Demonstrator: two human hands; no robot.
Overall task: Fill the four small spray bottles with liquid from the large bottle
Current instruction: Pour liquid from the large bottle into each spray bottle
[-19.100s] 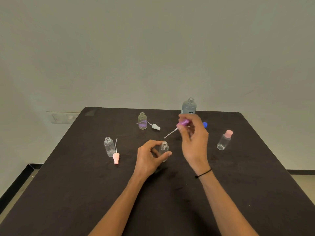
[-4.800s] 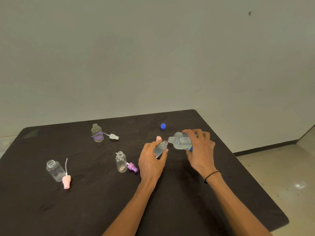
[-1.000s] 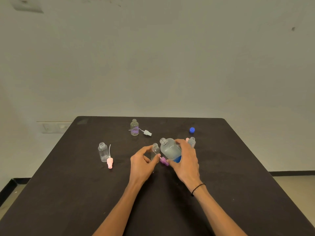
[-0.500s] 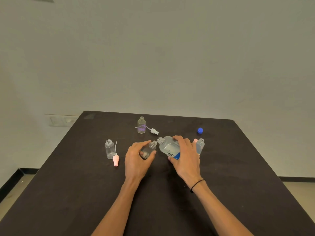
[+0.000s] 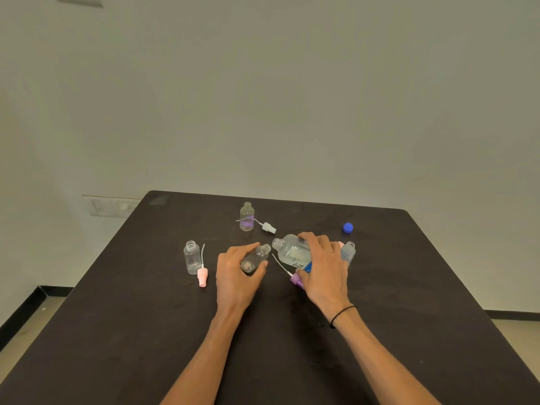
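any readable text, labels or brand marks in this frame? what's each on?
Large bottle, gripped by the right hand: dark print above a blue band at the lower edge of its label, too small and partly covered to read.
Small spray bottles, including the one held in the left hand: no print visible.
Blue cap and the spray tops: no markings visible.
Wall plate left of the table: no legible text.
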